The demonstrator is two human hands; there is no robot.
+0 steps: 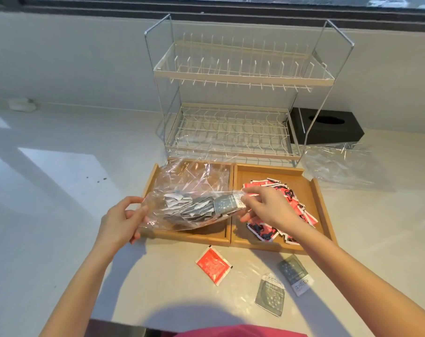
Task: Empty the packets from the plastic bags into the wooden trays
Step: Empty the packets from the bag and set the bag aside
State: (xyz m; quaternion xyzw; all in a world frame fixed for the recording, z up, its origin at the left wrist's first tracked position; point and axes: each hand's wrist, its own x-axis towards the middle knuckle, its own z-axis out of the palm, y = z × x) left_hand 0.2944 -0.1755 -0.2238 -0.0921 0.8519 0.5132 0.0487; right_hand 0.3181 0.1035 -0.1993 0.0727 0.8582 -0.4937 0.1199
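Two wooden trays sit side by side on the white counter. Above the left tray I hold a clear plastic bag with several grey packets inside. My left hand grips the bag's left end. My right hand pinches its right end, where one grey packet pokes out. The right tray holds a heap of red packets, partly hidden by my right hand.
One red packet and two grey packets lie loose on the counter in front of the trays. A wire dish rack stands behind them. A black tissue box and an empty clear bag lie at the back right.
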